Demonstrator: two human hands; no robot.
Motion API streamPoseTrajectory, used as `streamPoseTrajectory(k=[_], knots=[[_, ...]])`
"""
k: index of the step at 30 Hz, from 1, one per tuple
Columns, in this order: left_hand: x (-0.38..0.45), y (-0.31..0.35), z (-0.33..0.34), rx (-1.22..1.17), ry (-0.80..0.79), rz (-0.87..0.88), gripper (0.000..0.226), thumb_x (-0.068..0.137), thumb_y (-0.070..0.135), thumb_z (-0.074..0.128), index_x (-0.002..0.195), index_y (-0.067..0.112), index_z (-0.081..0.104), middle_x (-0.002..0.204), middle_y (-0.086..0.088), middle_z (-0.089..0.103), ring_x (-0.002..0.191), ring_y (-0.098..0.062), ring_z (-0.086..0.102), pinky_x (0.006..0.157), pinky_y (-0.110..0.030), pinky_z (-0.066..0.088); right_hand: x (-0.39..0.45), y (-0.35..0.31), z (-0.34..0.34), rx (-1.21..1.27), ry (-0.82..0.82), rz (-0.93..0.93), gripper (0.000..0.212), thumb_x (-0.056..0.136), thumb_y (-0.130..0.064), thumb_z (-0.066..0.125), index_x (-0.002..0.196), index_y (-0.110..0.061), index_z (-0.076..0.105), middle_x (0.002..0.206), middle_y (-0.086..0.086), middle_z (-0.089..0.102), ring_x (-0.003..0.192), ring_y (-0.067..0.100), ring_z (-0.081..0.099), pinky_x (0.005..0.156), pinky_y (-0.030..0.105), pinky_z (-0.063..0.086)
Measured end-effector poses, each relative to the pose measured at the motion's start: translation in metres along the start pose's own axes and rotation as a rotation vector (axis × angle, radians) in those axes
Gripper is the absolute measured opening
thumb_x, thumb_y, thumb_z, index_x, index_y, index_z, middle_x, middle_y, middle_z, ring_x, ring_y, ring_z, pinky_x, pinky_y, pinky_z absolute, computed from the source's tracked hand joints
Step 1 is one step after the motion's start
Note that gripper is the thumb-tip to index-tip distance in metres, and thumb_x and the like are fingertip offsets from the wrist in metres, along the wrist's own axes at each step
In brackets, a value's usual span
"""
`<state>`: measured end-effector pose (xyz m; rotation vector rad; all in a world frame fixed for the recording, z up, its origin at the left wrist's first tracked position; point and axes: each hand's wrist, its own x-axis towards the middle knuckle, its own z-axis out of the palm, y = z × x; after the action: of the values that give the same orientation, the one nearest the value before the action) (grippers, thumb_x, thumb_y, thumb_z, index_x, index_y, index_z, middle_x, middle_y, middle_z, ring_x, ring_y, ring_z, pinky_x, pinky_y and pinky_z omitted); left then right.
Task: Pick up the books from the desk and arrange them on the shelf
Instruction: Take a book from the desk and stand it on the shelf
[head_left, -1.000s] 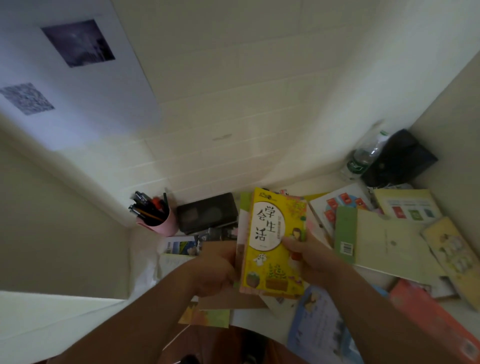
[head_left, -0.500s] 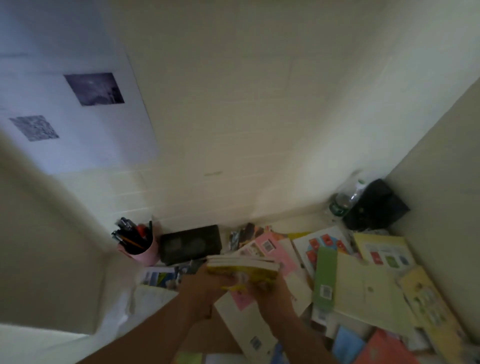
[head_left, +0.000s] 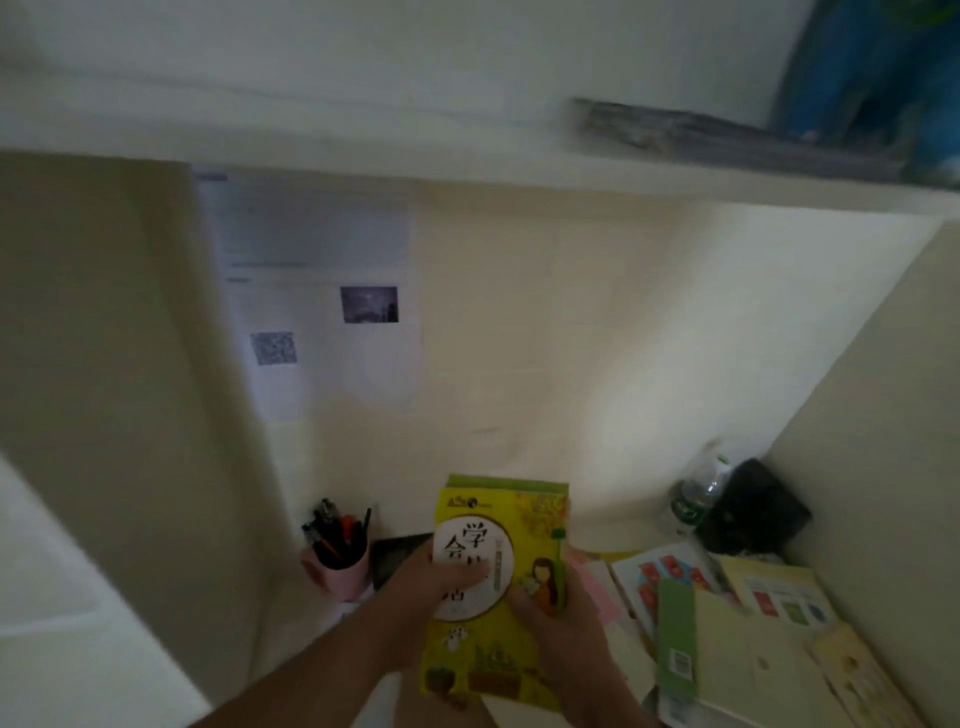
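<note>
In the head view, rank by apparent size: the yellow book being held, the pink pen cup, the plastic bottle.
1. yellow book, by far the largest, though it is nearest the camera.
2. pink pen cup and plastic bottle look about alike; the bottle sits farther back and is blurred, so no ranking between them.

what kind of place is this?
Probably a study desk nook at home or in a dorm: pink pen cup, paperback books scattered on the desk, white shelf overhead.
</note>
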<state>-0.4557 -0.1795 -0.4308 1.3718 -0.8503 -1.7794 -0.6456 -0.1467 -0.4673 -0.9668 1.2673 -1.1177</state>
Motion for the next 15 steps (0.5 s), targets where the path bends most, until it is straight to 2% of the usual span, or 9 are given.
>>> streamPoseTrajectory(k=[1,4,6,8,11,15], knots=[[-0.014,0.009,-0.009,-0.008,-0.039,0.032,0.045,0.087,0.014,0.082,0.127,0.026,0.066,0.115,-0.004,0.078,0.108,-0.03,0.072,0.083,-0.044,0.061,-0.008,-0.012,0.011,0.029,-0.013,-0.013,0.037,0.092,-0.009,0.078,0.126,-0.018,0.068,0.115,0.011,0.079,0.102,0.034,0.077,0.084,0.055,0.063],[-0.065,0.031,-0.044,0.011,-0.159,0.142,0.064,0.079,0.016,0.084,0.136,0.032,0.06,0.126,-0.005,0.076,0.116,-0.033,0.072,0.1,-0.055,0.057,-0.045,-0.046,0.051,0.024,-0.01,-0.08,0.031,0.096,-0.01,0.074,0.126,-0.017,0.068,0.115,0.013,0.078,0.101,0.037,0.077,0.085,0.06,0.062],[-0.105,0.037,-0.071,0.02,-0.178,0.208,0.072,0.079,0.019,0.083,0.145,0.027,0.056,0.13,-0.006,0.074,0.119,-0.033,0.07,0.105,-0.056,0.054,-0.075,-0.064,0.081,-0.002,-0.023,-0.146,0.027,0.098,-0.011,0.072,0.124,-0.018,0.068,0.115,0.013,0.078,0.102,0.036,0.077,0.087,0.061,0.062],[-0.153,0.04,-0.098,0.035,-0.203,0.255,0.064,0.086,0.016,0.077,0.146,0.017,0.057,0.132,-0.012,0.072,0.121,-0.037,0.069,0.106,-0.058,0.052,-0.108,-0.078,0.115,-0.058,-0.043,-0.195,0.03,0.098,-0.012,0.072,0.126,-0.019,0.067,0.116,0.009,0.078,0.105,0.033,0.076,0.09,0.06,0.061],[-0.229,0.046,-0.147,0.063,-0.245,0.317,0.048,0.094,0.013,0.072,0.141,0.014,0.061,0.132,-0.015,0.072,0.121,-0.038,0.069,0.105,-0.057,0.053,-0.16,-0.099,0.171,-0.094,-0.092,-0.272,0.035,0.096,-0.014,0.074,0.129,-0.02,0.066,0.118,0.005,0.078,0.109,0.029,0.075,0.092,0.057,0.061],[-0.328,0.072,-0.203,0.182,-0.207,0.469,0.054,0.087,0.021,0.074,0.138,0.01,0.064,0.129,-0.014,0.073,0.119,-0.036,0.071,0.103,-0.051,0.057,-0.224,-0.13,0.246,-0.048,-0.207,-0.391,0.045,0.086,-0.021,0.075,0.129,-0.019,0.064,0.117,0.005,0.078,0.106,0.03,0.076,0.083,0.048,0.064]])
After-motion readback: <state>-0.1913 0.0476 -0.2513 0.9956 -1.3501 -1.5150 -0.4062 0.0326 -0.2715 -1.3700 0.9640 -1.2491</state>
